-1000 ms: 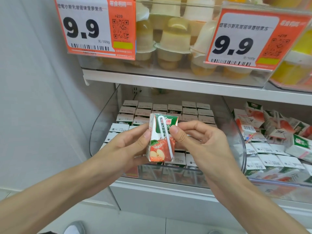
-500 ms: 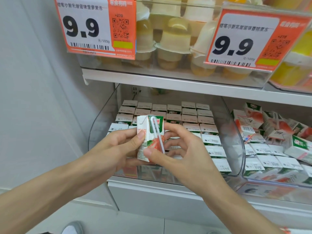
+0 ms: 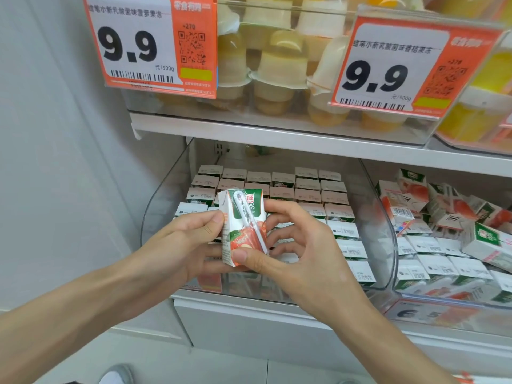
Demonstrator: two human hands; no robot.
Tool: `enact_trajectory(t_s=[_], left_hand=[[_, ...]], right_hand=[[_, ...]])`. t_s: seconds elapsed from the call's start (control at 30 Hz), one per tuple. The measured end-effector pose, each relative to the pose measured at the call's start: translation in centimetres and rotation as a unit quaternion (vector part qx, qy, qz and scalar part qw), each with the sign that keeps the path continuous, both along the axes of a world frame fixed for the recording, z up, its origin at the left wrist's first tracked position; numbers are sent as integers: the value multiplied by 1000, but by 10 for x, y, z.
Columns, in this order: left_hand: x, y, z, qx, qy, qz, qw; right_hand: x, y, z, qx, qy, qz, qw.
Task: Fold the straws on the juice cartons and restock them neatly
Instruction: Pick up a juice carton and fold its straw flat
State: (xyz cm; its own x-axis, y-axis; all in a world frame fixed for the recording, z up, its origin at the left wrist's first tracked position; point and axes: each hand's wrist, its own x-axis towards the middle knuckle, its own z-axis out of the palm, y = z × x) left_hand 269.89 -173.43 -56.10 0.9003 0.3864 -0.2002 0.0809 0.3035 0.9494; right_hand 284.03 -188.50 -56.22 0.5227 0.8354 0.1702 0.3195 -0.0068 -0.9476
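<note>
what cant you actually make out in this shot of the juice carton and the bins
Head view only:
- Back of the juice carton: hidden by the left hand and right hand.
- Whether the straw lies flat: blurred by its wrapper.
- Front rows in the left bin: behind both hands.
- Right bin: cut off by the right edge.
- Print on the stocked cartons: too small.

1. A grey wall [image 3: 55, 162] stands left of the shelving.
2. A white shelf [image 3: 304, 139] carries jelly cups [image 3: 279, 67] in clear bins.
3. An orange left tag [image 3: 149, 42] and right tag [image 3: 401, 67] front them.
4. A pale floor [image 3: 216, 367] lies below.
</note>
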Motion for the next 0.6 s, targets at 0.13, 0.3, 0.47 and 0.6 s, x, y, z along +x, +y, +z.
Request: enact_trajectory(t_s=[0.13,0.3,0.47,0.6], left_hand=[[0,2,0,-5,5,4,1000],[0,2,0,-22,6,17,1000],[0,2,0,-29,8,18,999],[2,3,3,-45,8,30,999]], right_hand=[[1,0,-1,4,7,6,1000],[2,0,-1,3,12,12,1000],[1,2,0,17,25,16,999],[0,3,2,26,42,19,999]])
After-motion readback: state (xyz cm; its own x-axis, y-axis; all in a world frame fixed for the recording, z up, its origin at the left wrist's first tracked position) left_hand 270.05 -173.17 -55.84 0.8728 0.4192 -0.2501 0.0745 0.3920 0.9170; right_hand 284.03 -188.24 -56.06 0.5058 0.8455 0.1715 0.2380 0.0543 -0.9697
